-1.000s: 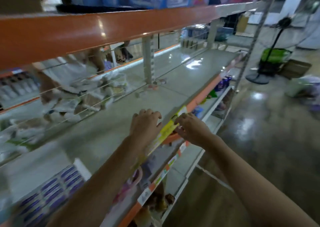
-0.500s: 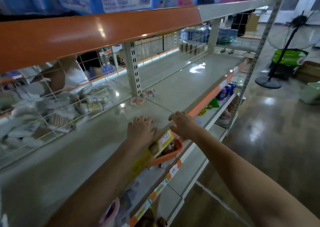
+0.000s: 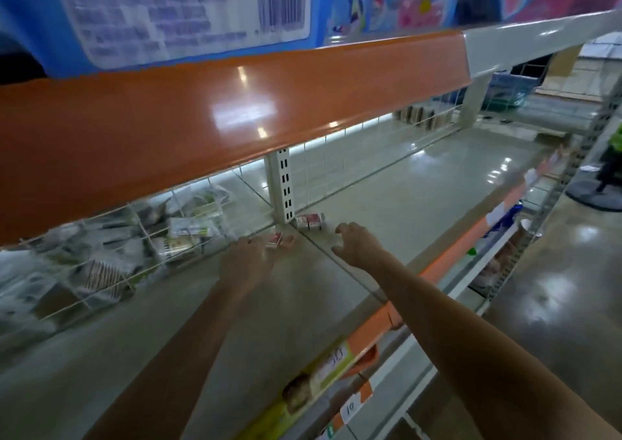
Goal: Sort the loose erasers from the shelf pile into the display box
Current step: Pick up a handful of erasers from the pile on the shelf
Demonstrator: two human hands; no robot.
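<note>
Both arms reach deep across the grey shelf [image 3: 387, 204] toward its rear upright. The left hand [image 3: 247, 258] is motion-blurred; its fingertips lie at or just short of a small red-and-white eraser packet [image 3: 279, 240] lying flat on the shelf near the foot of the white slotted post [image 3: 282, 187]. Whether the fingers touch or grip the packet cannot be told from the blur; the hand looks flat, fingers extended forward. The right hand [image 3: 355, 241] hovers over the shelf with fingers loosely spread and slightly curled, holding nothing. A second stack of erasers [image 3: 309, 221], also red and white and block-shaped, stands just right of the post base, beyond and a little left of the right hand's fingertips, apart from them.

The display box [image 3: 316, 382] sits at the front lip of the shelf, near the forearms and well apart from both hands. It shows a yellow-green printed card face with a handwritten price patch, over an orange tray edge.

The shelf surface is smooth, glossy painted metal with light reflections and a seam running front to back between the hands. A white wire grid [image 3: 141, 237] backs the shelf; behind it lie clear plastic-wrapped goods, blurred. The upper shelf edge carries a shiny orange strip [image 3: 235, 103]. Above it stand blue and pink printed cartons [image 3: 188, 12]. The floor [image 3: 555, 305] at right is polished and reflective.
</note>
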